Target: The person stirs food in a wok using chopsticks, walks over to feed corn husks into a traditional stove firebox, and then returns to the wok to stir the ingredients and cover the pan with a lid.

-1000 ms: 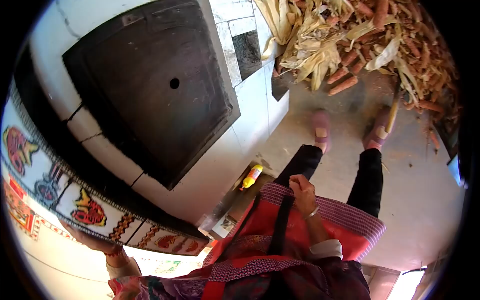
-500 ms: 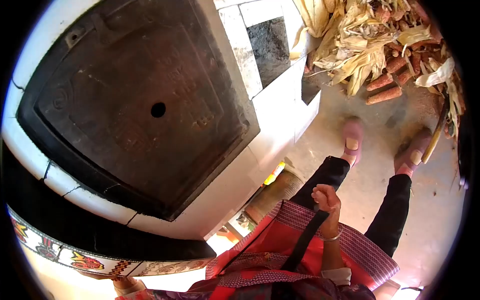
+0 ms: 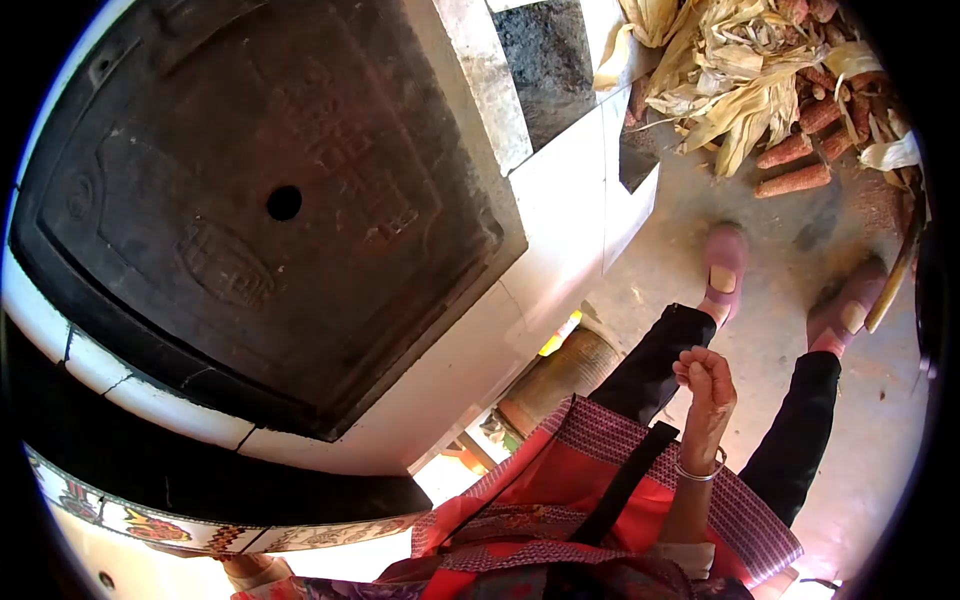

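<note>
My right hand (image 3: 708,382) is raised over the front of a red apron (image 3: 560,490). Its fingers are curled together and nothing shows in them; a thin bracelet (image 3: 697,472) circles the wrist. Close below it, apart from the fingers, the free end of a black strap (image 3: 625,480) lies across the apron. At the lower left, my left hand (image 3: 240,568) shows only around the wrist, against the decorated rim (image 3: 215,535) of the stove. Its fingers are hidden there.
A dark metal plate (image 3: 350,260) with a round hole covers the white tiled stove (image 3: 480,340). Corn husks (image 3: 740,90) and cobs (image 3: 793,180) are heaped on the floor. A brown cylinder (image 3: 560,380) stands by the stove's side, near my legs.
My right hand has let go of the black strap and moved up and right, away from it. The view has shifted slightly, so the stove plate appears further left.
</note>
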`<state>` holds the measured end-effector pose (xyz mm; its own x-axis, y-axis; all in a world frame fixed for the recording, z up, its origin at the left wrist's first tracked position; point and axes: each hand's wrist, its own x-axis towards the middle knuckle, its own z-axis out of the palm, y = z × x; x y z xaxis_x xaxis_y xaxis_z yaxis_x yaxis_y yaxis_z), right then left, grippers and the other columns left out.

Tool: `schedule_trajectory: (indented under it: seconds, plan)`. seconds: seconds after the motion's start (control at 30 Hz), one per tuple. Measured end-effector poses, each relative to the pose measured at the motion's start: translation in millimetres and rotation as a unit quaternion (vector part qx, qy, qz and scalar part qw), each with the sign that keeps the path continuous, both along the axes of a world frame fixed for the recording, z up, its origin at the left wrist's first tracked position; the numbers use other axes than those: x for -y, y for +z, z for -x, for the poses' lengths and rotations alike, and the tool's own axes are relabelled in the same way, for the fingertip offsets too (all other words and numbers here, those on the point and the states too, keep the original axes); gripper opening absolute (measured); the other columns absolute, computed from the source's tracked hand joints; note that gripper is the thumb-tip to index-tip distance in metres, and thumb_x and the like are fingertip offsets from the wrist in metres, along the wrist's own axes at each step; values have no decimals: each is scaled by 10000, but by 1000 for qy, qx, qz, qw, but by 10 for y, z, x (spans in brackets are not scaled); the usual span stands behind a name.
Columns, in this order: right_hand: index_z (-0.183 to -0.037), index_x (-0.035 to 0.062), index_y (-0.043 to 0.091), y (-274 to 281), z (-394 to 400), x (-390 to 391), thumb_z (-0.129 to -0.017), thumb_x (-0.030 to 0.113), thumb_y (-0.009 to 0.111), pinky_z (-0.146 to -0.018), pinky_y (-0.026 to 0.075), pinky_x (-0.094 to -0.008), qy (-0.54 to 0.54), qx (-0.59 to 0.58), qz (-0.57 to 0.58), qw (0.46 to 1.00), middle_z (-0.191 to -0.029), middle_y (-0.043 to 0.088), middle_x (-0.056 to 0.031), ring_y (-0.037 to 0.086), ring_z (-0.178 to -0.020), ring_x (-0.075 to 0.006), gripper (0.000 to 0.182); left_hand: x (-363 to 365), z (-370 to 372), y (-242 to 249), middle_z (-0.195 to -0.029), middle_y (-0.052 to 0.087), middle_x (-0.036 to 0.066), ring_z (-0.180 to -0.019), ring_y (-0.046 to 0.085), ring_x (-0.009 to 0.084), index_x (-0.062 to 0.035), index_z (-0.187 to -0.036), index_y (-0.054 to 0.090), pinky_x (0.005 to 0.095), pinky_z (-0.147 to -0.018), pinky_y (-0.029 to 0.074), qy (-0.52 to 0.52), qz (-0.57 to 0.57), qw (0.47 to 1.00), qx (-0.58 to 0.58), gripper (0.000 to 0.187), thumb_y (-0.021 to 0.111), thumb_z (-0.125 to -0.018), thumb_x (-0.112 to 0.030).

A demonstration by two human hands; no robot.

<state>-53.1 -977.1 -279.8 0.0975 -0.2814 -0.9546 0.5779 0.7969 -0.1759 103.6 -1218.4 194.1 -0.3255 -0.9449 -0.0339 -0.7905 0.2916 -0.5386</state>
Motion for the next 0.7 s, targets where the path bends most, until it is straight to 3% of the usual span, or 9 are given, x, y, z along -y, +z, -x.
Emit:
schedule_trajectory:
  seconds: [0.13, 0.23, 0.3, 0.37, 0.5, 0.6, 0.67, 0.7]
  plan:
    - [-962, -22, 555, -121, 97, 124, -844, 75, 487, -687, 454, -241, -14, -25, -4, 1000, -864, 590, -80, 568, -747, -133, 167, -16, -38, -9, -1227, 392, 172, -1068, 461, 250, 15, -1301, 248, 359, -894, 408, 30, 18, 999, -35, 520, 347, -911, -316]
    - [-895, -13, 567, -340, 73, 265, -819, 67, 519, -656, 435, -229, 6, -38, 65, 997, -806, 578, -39, 540, -706, -115, 120, -132, -113, -38, -1217, 400, 165, -1056, 470, 240, 11, -1302, 246, 350, -885, 418, 64, 62, 992, -94, 510, 341, -915, -309]
    - [-856, -27, 573, -270, 104, 683, -797, 64, 540, -644, 441, -240, 83, -115, 195, 970, -786, 588, -85, 549, -701, -139, 114, -232, -134, -40, -1211, 406, 161, -1048, 476, 234, 8, -1302, 244, 344, -879, 424, 100, 86, 980, -152, 504, 337, -918, -304]
    - [-875, -27, 579, -1, 139, 1295, -788, 70, 557, -646, 459, -269, 126, -185, 312, 923, -811, 602, -122, 578, -706, -183, 133, -294, -139, -67, -1205, 411, 157, -1040, 482, 227, 5, -1303, 243, 338, -873, 431, 147, 110, 956, -228, 497, 333, -921, -299]
    - [-933, -21, 567, 605, 97, 2393, -781, 101, 575, -664, 478, -320, 52, -129, 404, 904, -855, 616, -139, 614, -749, -248, 195, -149, -201, -338, -1192, 422, 148, -1025, 494, 214, 0, -1304, 240, 326, -860, 444, 208, 105, 882, -409, 484, 326, -926, -290]
    - [-932, -13, 560, 930, -25, 3025, -766, 132, 585, -659, 470, -342, -11, -168, 476, 863, -831, 606, -159, 600, -720, -287, 222, 20, -46, -600, -1199, 419, 147, -1023, 497, 213, 0, -1306, 237, 319, -857, 448, 203, 48, 837, -506, 489, 341, -920, -283]
    - [-920, -16, 560, 1108, -77, 3332, -760, 143, 587, -657, 465, -351, -7, -194, 492, 849, -816, 600, -166, 591, -699, -300, 227, 105, 62, -746, -1229, 399, 150, -1042, 486, 225, 11, -1309, 231, 317, -856, 446, 178, 24, 818, -546, 531, 386, -900, -290]
    - [-906, -23, 560, 1162, -106, 3457, -756, 154, 587, -662, 458, -360, -7, -194, 480, 855, -809, 595, -172, 582, -703, -304, 233, 123, 106, -720, -1287, 331, 181, -1140, 404, 258, 55, -1330, 126, 372, -940, 367, 228, 42, 834, -501, 786, 484, -834, -438]
